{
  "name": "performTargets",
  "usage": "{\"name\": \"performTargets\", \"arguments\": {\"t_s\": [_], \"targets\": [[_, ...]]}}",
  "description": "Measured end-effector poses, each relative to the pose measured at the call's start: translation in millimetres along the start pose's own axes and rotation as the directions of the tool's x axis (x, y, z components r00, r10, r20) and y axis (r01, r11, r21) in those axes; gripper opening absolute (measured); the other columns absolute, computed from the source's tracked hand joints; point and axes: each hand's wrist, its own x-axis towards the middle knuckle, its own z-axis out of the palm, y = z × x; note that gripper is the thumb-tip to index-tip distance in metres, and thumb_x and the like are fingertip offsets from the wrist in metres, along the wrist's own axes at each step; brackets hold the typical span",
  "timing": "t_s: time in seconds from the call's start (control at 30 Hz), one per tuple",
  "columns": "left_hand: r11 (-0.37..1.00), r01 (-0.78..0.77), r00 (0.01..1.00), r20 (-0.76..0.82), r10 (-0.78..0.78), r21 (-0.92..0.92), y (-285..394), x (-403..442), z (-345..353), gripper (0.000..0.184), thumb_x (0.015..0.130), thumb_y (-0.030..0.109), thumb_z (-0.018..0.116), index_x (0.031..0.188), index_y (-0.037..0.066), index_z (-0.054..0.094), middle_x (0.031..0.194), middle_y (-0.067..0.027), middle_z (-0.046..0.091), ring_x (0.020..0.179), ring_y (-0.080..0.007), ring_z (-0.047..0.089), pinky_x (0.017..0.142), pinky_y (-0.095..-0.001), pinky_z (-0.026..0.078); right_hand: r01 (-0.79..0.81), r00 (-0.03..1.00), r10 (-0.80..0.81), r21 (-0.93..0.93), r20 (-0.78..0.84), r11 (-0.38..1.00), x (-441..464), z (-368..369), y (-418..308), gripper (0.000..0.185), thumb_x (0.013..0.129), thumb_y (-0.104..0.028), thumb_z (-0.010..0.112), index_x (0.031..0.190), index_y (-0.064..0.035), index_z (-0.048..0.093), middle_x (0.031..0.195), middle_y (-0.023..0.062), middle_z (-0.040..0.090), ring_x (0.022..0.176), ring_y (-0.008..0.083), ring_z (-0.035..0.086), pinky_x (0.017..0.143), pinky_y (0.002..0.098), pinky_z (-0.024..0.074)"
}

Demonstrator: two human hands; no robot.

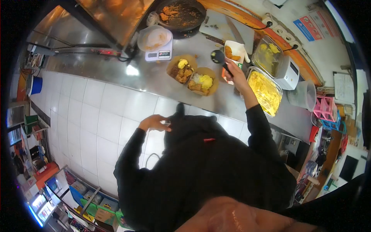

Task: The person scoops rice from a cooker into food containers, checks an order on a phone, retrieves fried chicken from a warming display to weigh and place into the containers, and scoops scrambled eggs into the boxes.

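Note:
My right hand is closed round the handle of a black spoon, its bowl over the steel counter beside a white box with fried pieces in it. Left of the spoon stand two open brown paper boxes. One box holds fried pieces, dark minced food and something yellow; the other box holds rice, fried pieces and yellow food. My left hand hangs low by my body, away from the counter, fingers slightly bent near a small shiny thing I cannot make out.
A tray of yellow food and a clear container stand at the right. A white scale carries a plastic tub. Behind are a black pan and a cutting board with a knife.

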Motion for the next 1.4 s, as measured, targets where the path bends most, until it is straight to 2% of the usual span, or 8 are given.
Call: {"name": "performTargets", "arguments": {"t_s": [0.17,0.27,0.53,0.67,0.8,0.97,1.17,1.4], "targets": [[1.0,-0.017,0.925,-0.381,0.007,-0.025,-24,19,-5,0.062,0.073,0.046,0.073,0.125,0.014,0.06,0.112,-0.0181,0.064,0.102,-0.0356,0.061,0.086,-0.0397,0.05,0.097,0.68,-0.441,-0.524,-0.585,0.846,-69,-100,38,0.045,0.101,-0.032,0.042,0.139,-0.0102,0.036,0.064,-0.0018,0.041,0.058,0.0072,0.036,0.051,0.0234,0.0316],[0.972,-0.035,0.86,-0.503,-0.089,-0.233,-12,14,-31,0.05,0.082,0.038,0.068,0.12,0.007,0.062,0.11,-0.0204,0.065,0.105,-0.0307,0.063,0.09,-0.0378,0.048,-0.429,0.519,-0.559,-0.763,-0.646,0.483,-109,-137,51,0.047,0.096,-0.026,0.048,0.14,-0.0157,0.035,0.065,0.0077,0.055,0.057,0.0245,0.053,0.053,0.0365,0.0424],[0.911,-0.218,0.702,-0.704,-0.103,-0.351,21,11,-83,0.044,0.089,0.039,0.061,0.113,0.002,0.065,0.103,-0.0152,0.069,0.098,-0.0209,0.064,0.089,-0.0318,0.046,-0.704,0.445,-0.743,-0.708,-0.5,0.054,-122,-141,77,0.053,0.084,-0.037,0.063,0.132,-0.0215,0.048,0.113,0.0119,0.048,0.107,0.0317,0.046,0.079,0.0501,0.038],[0.968,-0.134,0.563,-0.82,-0.102,-0.212,16,46,-107,0.047,0.09,0.038,0.061,0.12,0.001,0.06,0.112,-0.0153,0.065,0.103,-0.0193,0.061,0.092,-0.0312,0.044,-0.169,0.551,-0.678,-0.861,-0.486,0.48,-106,-75,64,0.046,0.086,-0.033,0.063,0.127,-0.0176,0.051,0.106,0.0123,0.055,0.099,0.0283,0.053,0.082,0.0417,0.043],[0.888,-0.395,0.571,-0.82,0.036,-0.235,43,77,-133,0.051,0.09,0.038,0.061,0.125,0.002,0.056,0.118,-0.0148,0.063,0.107,-0.0208,0.059,0.093,-0.0316,0.043,-0.058,0.945,-0.055,-0.329,-0.323,0.943,-74,24,108,0.062,0.086,-0.035,0.065,0.134,-0.004,0.04,0.106,0.0135,0.058,0.092,0.0208,0.059,0.076,0.0325,0.049],[0.865,-0.391,0.835,-0.517,0.189,-0.314,58,94,-161,0.064,0.089,0.05,0.057,0.133,0.004,0.049,0.124,-0.0174,0.058,0.116,-0.0266,0.054,0.1,-0.036,0.039,0.009,0.924,-0.059,-0.132,-0.379,0.991,-22,92,121,0.067,0.092,-0.049,0.052,0.143,-0.0123,0.03,0.121,0.0134,0.053,0.098,0.0197,0.058,0.067,0.0324,0.0523],[0.894,-0.336,0.808,-0.578,0.112,-0.296,30,129,-144,0.055,0.098,0.043,0.045,0.132,0.0,0.049,0.127,-0.0143,0.057,0.118,-0.0226,0.051,0.102,-0.0321,0.036,0.023,0.858,0.11,0.252,-0.502,0.967,3,95,150,0.06,0.098,-0.051,0.036,0.143,-0.0123,0.03,0.123,0.012,0.051,0.097,0.0202,0.059,0.06,0.0303,0.0539],[0.732,-0.516,0.732,-0.673,0.107,-0.445,28,121,-96,0.059,0.098,0.046,0.04,0.13,-0.003,0.049,0.129,-0.0233,0.052,0.121,-0.0325,0.049,0.104,-0.0369,0.034,0.089,0.85,-0.072,0.008,-0.522,0.996,-21,86,156,0.063,0.098,-0.051,0.037,0.148,-0.017,0.021,0.128,0.0128,0.049,0.105,0.0241,0.058,0.075,0.0348,0.0555]]}}
